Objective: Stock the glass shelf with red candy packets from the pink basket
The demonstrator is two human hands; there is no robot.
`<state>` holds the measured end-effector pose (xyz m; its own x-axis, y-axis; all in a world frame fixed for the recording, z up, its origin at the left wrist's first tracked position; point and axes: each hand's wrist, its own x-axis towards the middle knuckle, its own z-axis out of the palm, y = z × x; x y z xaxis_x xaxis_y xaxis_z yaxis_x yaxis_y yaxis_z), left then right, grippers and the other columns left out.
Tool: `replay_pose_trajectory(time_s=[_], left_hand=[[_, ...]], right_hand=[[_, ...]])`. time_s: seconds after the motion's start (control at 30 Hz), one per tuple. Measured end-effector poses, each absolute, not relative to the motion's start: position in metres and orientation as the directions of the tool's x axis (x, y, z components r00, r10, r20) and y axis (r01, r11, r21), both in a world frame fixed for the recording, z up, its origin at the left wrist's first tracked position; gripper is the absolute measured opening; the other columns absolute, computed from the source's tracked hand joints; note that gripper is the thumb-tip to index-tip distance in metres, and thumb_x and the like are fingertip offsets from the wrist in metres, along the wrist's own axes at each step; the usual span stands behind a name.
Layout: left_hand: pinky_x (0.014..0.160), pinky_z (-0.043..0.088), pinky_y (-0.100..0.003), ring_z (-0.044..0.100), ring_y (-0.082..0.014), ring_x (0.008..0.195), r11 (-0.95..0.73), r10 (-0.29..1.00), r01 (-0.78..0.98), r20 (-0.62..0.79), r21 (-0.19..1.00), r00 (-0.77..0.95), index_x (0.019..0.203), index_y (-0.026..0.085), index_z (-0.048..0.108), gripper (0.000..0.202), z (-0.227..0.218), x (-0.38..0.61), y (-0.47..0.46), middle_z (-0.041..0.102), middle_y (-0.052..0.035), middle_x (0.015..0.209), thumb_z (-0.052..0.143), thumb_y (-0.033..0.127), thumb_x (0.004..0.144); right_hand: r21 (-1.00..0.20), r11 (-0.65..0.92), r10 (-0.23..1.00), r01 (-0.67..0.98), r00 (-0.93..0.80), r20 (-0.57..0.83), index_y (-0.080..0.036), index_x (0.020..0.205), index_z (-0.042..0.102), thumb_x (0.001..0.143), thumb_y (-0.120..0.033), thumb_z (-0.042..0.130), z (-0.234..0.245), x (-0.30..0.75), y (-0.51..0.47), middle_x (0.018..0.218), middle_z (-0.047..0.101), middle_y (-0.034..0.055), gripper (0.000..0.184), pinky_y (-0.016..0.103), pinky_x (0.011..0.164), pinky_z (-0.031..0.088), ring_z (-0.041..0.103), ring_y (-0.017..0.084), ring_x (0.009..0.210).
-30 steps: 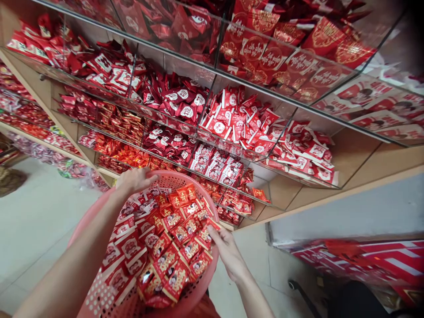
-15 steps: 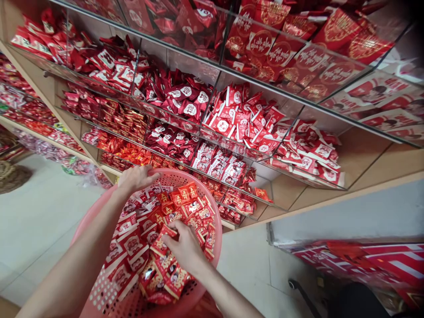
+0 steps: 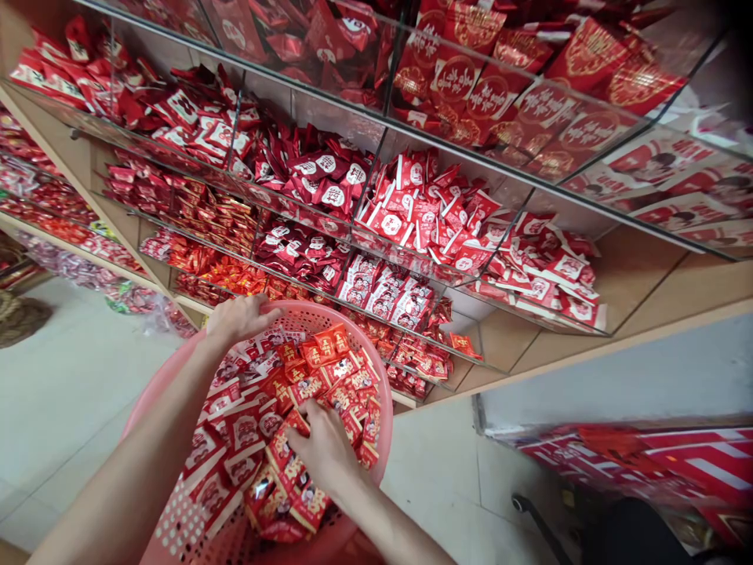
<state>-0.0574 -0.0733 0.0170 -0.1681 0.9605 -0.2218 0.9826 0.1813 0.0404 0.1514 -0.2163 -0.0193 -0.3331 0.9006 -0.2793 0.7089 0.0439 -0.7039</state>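
Observation:
A round pink perforated plastic basket (image 3: 385, 424) is in front of me, holding many small wrapped packets. My left hand (image 3: 238, 318) is closed over its far left rim, thumb pointing right. Inside the basket, my right hand (image 3: 323, 447) has its fingers curled down among the red-and-gold packets. Thumb and forefinger are on a red packet (image 3: 288, 431); the other fingertips are hidden. Red-and-white packets (image 3: 235, 439) lie to the left of that hand, and orange-red packets (image 3: 326, 345) lie beyond it.
Tiered wooden shelves (image 3: 676, 314) with clear dividers stand ahead, filled with red packets (image 3: 423, 208) and maroon packets (image 3: 332, 176). Pale floor tiles (image 3: 70, 369) show on the left. At lower right are red-and-white printed boxes or bags (image 3: 664, 471) and a dark chair-like object (image 3: 629, 534).
My right hand has shifted slightly left and down among the packets, its fingers more curled. The left hand keeps its grip on the rim. The view has moved slightly.

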Motion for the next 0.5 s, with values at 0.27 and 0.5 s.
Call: replay_pose_trajectory(time_s=[0.27, 0.5], left_hand=[[0.074, 0.047, -0.038, 0.065, -0.0322, 0.09, 0.172, 0.965, 0.983, -0.211, 0.055, -0.157, 0.113, 0.021, 0.062, 0.075, 0.015, -0.058, -0.074, 0.071, -0.0147, 0.099, 0.024, 0.072, 0.073], [0.074, 0.046, -0.038, 0.064, -0.0341, 0.093, 0.177, 0.965, 0.983, -0.204, 0.052, -0.163, 0.112, 0.021, 0.061, 0.073, 0.016, -0.057, -0.078, 0.07, -0.0163, 0.099, 0.021, 0.069, 0.075]], right_hand=[[-0.49, 0.176, 0.866, 0.854, -0.371, -0.336, -0.016, 0.112, 0.059, 0.086, -0.031, 0.054, -0.008, 0.141, -0.229, 0.098, 0.07, 0.0136, 0.031, 0.04, 0.079, 0.051, 0.067, 0.029, 0.093], [-0.447, 0.252, 0.832, 0.858, -0.428, -0.353, -0.016, 0.108, 0.06, 0.085, -0.03, 0.056, 0.001, 0.144, -0.233, 0.096, 0.071, 0.0115, 0.027, 0.038, 0.077, 0.052, 0.068, 0.028, 0.091]])
